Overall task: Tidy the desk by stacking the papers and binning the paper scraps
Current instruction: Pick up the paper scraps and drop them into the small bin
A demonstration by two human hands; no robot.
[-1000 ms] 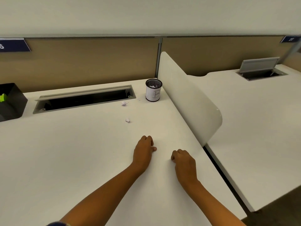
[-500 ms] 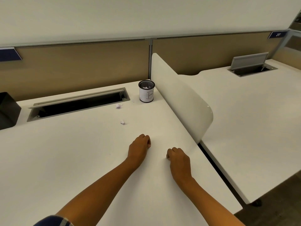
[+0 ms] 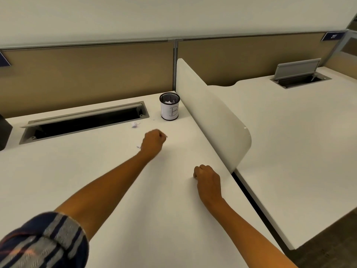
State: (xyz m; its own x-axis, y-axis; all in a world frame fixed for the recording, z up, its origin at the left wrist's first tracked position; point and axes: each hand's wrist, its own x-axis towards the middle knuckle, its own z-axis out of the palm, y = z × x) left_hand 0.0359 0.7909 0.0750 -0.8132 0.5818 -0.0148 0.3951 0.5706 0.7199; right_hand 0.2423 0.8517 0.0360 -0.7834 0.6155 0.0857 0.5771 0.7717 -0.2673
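Note:
A black mesh cup bin with a white label marked "B" stands at the back of the white desk and has white scraps inside. One crumpled paper scrap lies left of the bin. A second scrap peeks out beside my left wrist. My left hand hovers in a fist short of the bin, with a tiny white sliver showing at its fingertips. My right hand rests curled on the desk near the divider. No sheets of paper are in view.
A curved white divider panel runs along the desk's right side. An open cable tray slot lies at the back left, with a black box at the far left edge. A second desk sits to the right.
My left hand has lifted off the desk and reached forward toward the bin, staying closed. My right hand has stayed in place, curled on the desk.

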